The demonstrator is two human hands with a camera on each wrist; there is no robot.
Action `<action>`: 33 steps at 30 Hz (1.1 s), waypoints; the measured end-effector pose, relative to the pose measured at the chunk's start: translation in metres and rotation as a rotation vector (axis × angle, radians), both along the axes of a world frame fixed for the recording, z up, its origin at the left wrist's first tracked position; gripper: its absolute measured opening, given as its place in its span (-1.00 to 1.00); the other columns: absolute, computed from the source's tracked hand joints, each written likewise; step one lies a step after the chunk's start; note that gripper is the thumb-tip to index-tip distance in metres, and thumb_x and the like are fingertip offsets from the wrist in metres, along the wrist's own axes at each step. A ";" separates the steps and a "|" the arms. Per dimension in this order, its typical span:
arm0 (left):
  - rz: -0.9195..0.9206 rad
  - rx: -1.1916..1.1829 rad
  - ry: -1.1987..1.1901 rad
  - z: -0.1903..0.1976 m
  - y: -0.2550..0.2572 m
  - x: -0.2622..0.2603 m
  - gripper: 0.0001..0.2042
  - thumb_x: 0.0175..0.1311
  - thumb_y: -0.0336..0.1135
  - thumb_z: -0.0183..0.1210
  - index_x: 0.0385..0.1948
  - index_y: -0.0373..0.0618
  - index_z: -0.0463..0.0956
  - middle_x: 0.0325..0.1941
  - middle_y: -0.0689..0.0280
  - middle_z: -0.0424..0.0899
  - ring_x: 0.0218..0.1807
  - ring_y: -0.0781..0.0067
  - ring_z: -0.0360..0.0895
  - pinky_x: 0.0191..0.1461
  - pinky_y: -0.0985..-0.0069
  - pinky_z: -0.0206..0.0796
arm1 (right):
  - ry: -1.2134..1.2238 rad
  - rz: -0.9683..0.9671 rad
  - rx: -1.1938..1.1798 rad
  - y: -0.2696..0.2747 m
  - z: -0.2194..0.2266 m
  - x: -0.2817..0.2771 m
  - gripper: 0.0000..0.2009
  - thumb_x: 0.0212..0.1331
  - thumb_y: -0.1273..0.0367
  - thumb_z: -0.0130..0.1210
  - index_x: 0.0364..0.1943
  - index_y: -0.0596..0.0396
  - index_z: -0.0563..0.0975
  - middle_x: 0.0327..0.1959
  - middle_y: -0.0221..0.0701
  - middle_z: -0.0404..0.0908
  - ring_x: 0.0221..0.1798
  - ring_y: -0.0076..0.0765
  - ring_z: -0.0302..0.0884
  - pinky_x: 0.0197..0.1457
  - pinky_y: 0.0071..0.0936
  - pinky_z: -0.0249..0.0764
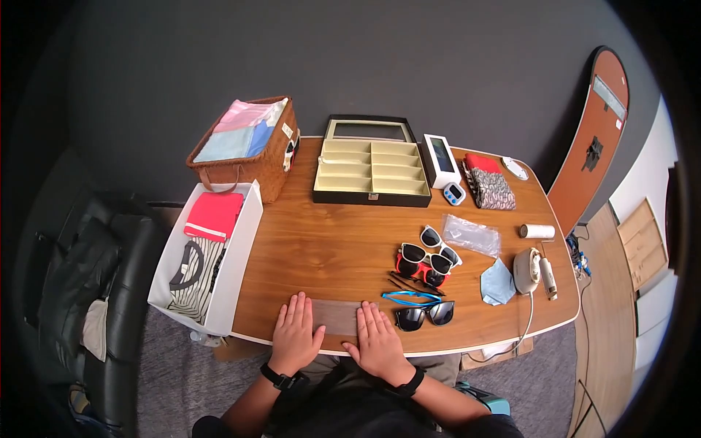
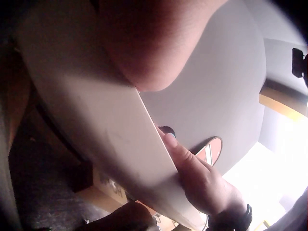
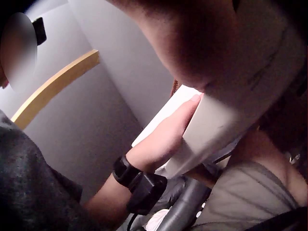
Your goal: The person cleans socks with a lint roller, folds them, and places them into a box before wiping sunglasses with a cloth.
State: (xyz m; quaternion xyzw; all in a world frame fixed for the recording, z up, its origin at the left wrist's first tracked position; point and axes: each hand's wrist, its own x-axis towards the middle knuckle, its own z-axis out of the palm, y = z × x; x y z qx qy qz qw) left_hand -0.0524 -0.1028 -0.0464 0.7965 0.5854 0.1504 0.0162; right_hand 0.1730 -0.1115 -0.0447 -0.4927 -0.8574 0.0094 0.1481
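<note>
Sheet of thin brownish material (image 1: 336,317) lies flat at the near edge of the wooden table (image 1: 307,233), between the person's left hand (image 1: 295,336) and right hand (image 1: 380,342), whose straight fingers rest at its 2 ends, with black sunglasses (image 1: 410,318) just beside the right hand.

Brown basket (image 1: 274,175) just behind white bin (image 1: 240,266); black sofa (image 1: 131,292) farther left.

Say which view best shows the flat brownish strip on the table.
The head view: it looks down on the flat brownish strip, its middle uncovered. Neither wrist view shows it; both look up at the table from below.
</note>
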 end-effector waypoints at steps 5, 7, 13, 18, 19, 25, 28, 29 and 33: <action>0.067 0.011 -0.194 0.012 -0.004 -0.001 -0.34 0.36 -0.17 0.10 0.39 -0.44 0.18 0.56 -0.17 0.09 0.54 -0.16 0.15 0.57 0.06 -0.01 | 0.045 0.032 0.034 -0.002 0.012 -0.003 -0.21 0.30 -0.05 0.10 0.38 0.36 0.28 0.48 0.12 0.22 0.54 0.22 0.15 0.55 0.03 0.10; 0.084 0.062 -0.369 0.009 -0.001 -0.003 -0.36 0.35 -0.22 0.10 0.39 -0.42 0.18 0.57 -0.17 0.07 0.51 -0.19 0.19 0.53 0.06 0.05 | 0.053 0.072 0.047 -0.001 0.025 -0.007 -0.22 0.28 -0.05 0.13 0.39 0.29 0.30 0.48 0.10 0.22 0.54 0.23 0.15 0.55 0.07 0.09; 0.201 0.173 -0.446 0.013 0.012 -0.026 -0.46 0.38 -0.34 0.05 0.38 -0.32 0.23 0.52 -0.17 0.16 0.39 -0.27 0.31 0.39 0.03 0.21 | 0.067 0.151 -0.009 0.002 0.009 -0.041 -0.16 0.19 -0.14 0.16 0.43 0.13 0.30 0.48 0.00 0.24 0.54 0.18 0.13 0.54 0.10 0.06; 0.287 0.173 -0.296 -0.003 0.012 -0.054 -0.48 0.37 -0.32 0.08 0.35 -0.31 0.28 0.41 -0.12 0.35 0.37 -0.19 0.34 0.42 0.05 0.16 | -0.025 0.292 0.188 -0.030 0.006 -0.024 -0.47 0.20 0.30 0.05 0.29 0.15 0.47 0.25 -0.18 0.57 0.30 0.03 0.50 0.35 -0.14 0.41; 0.299 0.175 -0.270 -0.004 0.011 -0.055 -0.48 0.37 -0.32 0.08 0.34 -0.31 0.29 0.39 -0.10 0.38 0.36 -0.16 0.34 0.43 0.06 0.15 | 0.062 0.319 0.153 -0.038 0.012 -0.017 -0.50 0.15 0.38 0.03 0.24 0.15 0.53 0.16 -0.22 0.64 0.22 -0.02 0.58 0.30 -0.22 0.47; 0.288 0.155 -0.260 0.001 0.014 -0.050 -0.51 0.35 -0.32 0.10 0.29 -0.29 0.33 0.31 -0.04 0.47 0.36 -0.09 0.36 0.44 0.06 0.14 | 1.291 -0.098 -0.960 0.005 0.095 0.090 -0.66 0.52 0.23 -0.03 0.12 0.18 0.59 -0.01 -0.28 0.72 -0.03 -0.27 0.70 0.11 -0.42 0.57; 0.291 0.149 -0.265 0.000 0.014 -0.050 -0.49 0.31 -0.35 0.13 0.29 -0.30 0.32 0.29 -0.04 0.48 0.35 -0.10 0.35 0.45 0.05 0.12 | 1.659 -0.199 -0.486 0.055 0.122 0.170 -0.66 0.52 0.29 -0.03 0.18 0.25 0.54 0.03 -0.27 0.69 0.05 -0.42 0.64 0.14 -0.46 0.55; 0.297 0.150 -0.261 0.000 0.014 -0.048 -0.49 0.31 -0.35 0.13 0.29 -0.29 0.32 0.28 -0.04 0.48 0.36 -0.10 0.35 0.45 0.05 0.11 | 1.692 -0.329 -0.124 0.067 0.131 0.182 -0.65 0.53 0.31 -0.05 0.19 0.27 0.52 0.08 -0.24 0.67 0.11 -0.40 0.62 0.18 -0.45 0.54; 0.342 0.112 -0.265 0.000 0.013 -0.047 -0.49 0.34 -0.34 0.11 0.31 -0.28 0.31 0.29 -0.06 0.46 0.37 -0.12 0.32 0.46 0.03 0.09 | 0.376 -0.379 0.763 0.120 0.141 0.223 -0.60 0.35 0.52 0.00 0.28 0.18 0.47 0.30 -0.09 0.54 0.40 0.08 0.42 0.43 -0.08 0.33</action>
